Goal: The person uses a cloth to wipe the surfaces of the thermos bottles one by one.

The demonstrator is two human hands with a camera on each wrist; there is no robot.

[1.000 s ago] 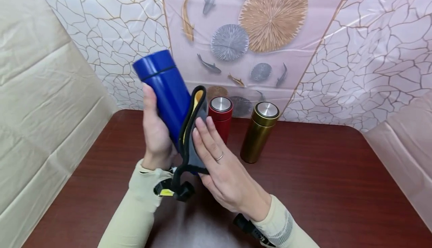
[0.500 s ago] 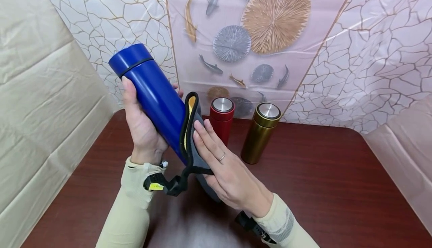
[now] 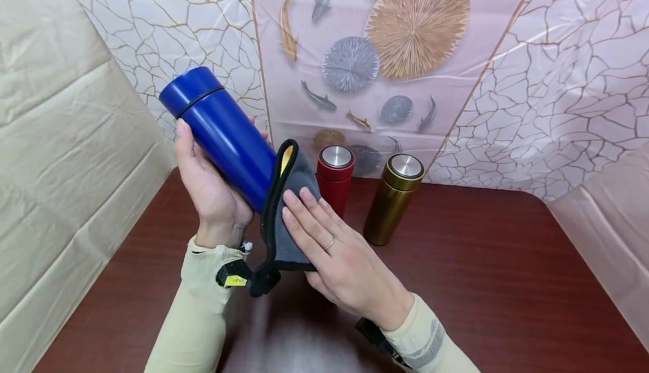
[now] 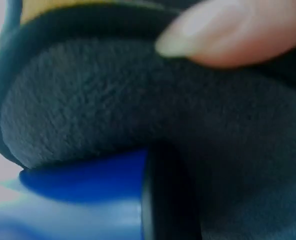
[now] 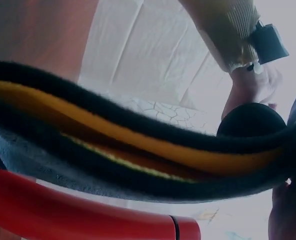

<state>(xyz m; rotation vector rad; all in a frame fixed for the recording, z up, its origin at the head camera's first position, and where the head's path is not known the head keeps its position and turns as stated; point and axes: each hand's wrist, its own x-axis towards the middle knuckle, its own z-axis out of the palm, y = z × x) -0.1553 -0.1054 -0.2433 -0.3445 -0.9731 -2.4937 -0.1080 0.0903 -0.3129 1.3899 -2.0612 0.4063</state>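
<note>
A blue thermos bottle [image 3: 228, 142] is tilted in mid-air, its lid to the upper left. My left hand [image 3: 210, 195] holds it from below, thumb along its near side. A grey cloth [image 3: 299, 176] with black edging and a yellow inner side hangs folded at the bottle's lower end. My right hand [image 3: 339, 260] holds this cloth, long fingers laid over its outer face. In the left wrist view a digit [image 4: 238, 30] rests on the cloth edge above the bottle's base. The cloth hides the bottle's bottom in the head view.
A red thermos bottle [image 3: 334, 181] and a gold thermos bottle [image 3: 392, 201], both with silver-topped lids, stand upright on the dark brown table [image 3: 481, 271] behind the cloth. Patterned sheets [image 3: 350, 18] hang at the back, and a beige curtain [image 3: 61, 164] hangs at the left.
My left hand has moved left with the blue bottle, exposing more of it beyond the cloth. The cloth has swung flatter and now faces the head camera more. My right hand has barely shifted.
</note>
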